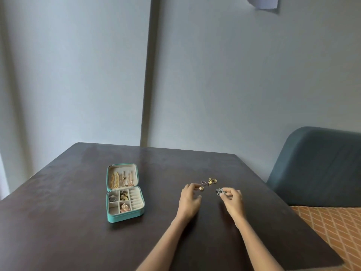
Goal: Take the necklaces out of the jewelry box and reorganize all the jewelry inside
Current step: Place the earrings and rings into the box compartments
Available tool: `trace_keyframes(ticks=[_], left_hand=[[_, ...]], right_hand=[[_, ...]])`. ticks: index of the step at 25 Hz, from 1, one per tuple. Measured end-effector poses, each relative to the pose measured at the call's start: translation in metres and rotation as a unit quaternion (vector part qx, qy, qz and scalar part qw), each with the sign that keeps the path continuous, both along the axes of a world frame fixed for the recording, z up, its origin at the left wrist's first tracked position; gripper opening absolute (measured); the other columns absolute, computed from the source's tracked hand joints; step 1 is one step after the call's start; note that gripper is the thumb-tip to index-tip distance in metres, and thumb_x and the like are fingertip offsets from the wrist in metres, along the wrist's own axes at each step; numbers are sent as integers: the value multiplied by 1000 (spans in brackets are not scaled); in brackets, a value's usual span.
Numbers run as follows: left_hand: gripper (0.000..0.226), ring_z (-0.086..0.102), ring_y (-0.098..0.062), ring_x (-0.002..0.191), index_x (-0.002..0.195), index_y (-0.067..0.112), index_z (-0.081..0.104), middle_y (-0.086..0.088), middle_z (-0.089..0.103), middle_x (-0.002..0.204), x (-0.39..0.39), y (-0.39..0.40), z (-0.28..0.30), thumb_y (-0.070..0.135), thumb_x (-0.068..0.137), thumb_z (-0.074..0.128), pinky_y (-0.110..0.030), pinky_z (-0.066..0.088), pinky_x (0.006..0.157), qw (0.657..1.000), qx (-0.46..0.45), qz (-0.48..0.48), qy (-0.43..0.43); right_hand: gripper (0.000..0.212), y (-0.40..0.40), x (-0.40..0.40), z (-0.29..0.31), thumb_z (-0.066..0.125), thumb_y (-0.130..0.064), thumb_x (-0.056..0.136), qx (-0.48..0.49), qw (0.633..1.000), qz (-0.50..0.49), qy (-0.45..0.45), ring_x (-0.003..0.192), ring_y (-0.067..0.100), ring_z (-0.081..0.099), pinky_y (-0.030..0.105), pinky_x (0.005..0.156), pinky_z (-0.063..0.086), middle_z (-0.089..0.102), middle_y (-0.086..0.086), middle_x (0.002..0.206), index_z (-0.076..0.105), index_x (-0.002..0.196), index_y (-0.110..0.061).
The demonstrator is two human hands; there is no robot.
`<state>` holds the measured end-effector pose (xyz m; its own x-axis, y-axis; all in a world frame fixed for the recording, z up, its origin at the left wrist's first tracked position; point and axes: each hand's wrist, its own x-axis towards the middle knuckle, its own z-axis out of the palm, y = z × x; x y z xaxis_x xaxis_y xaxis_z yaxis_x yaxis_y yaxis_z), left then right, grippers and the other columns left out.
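My right hand (232, 200) is raised just above the table (78, 222), thumb and fingers curled narrowly around a small cluster of silver jewelry (219, 191) that sticks out to the left of my fingertips. What kind of pieces these are is too small to tell.

My left hand (189, 202) sits close to the tabletop with its fingers loosely bent and spread, holding nothing. A gold ring (201, 188) lies on the table right at its fingertips; whether they touch it I cannot tell.

Just beyond both hands, loose on the dark surface, are a dull purple-grey ring (203, 182) and a small group of gold pieces (212, 180), lying near one another.

The jewelry box (125, 217), teal outside and cream inside, stands open well to the left of my hands. Its lid is tipped back, and gold necklaces (114, 180) hang inside the lid alongside thinner chains. The lower tray is divided: dark pieces in two of the upper compartments, a pinkish-gold item (124, 207) in a lower middle compartment, and ring slots along the right side.

A blue-green chair back (316, 167) stands at the table's far right.
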<state>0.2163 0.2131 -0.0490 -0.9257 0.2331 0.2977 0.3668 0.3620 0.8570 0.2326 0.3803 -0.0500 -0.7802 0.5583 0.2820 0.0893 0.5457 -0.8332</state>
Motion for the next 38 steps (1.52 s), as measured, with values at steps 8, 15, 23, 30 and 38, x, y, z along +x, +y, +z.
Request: trace_keyframes(ticks=[8,15,23,30,38], left_hand=[[34,54,3,83,91,27,59,21,54,91,-10,-3,3,-5,82,50,-1,38,74,999,47,-27,3],[20,60,7,77,101,16,71,5,73,101,-18,1,6,9,87,58,-1,41,73,991,122,-39,-35],[20,63,-9,68,98,18,74,2,70,77,-19,-3,5,8,80,71,-18,50,68,966,230,-104,-56],[12,59,3,61,88,13,75,12,72,69,-23,-2,5,5,80,70,-10,43,58,957,268,-65,-92],[13,66,-1,70,82,18,73,7,73,74,-19,-7,4,6,78,73,-13,51,68,952,296,-10,-74]], right_hand=[[7,1,-16,-2,71,-18,76,20,999,-29,-8,83,27,62,31,73,43,65,12,87,75,78,-12],[13,-11,-2,14,55,-11,92,-256,947,148,126,58,0,58,11,52,44,68,-3,73,65,84,-11],[11,-48,-10,13,53,-12,94,-284,927,239,59,63,5,57,18,60,46,67,-4,72,61,87,-14],[9,-54,-5,12,51,-9,94,-294,928,210,88,58,5,56,17,52,45,61,4,76,56,88,-13],[18,-64,4,13,61,-3,87,-196,954,222,41,72,3,55,11,54,42,63,-5,80,59,89,-21]])
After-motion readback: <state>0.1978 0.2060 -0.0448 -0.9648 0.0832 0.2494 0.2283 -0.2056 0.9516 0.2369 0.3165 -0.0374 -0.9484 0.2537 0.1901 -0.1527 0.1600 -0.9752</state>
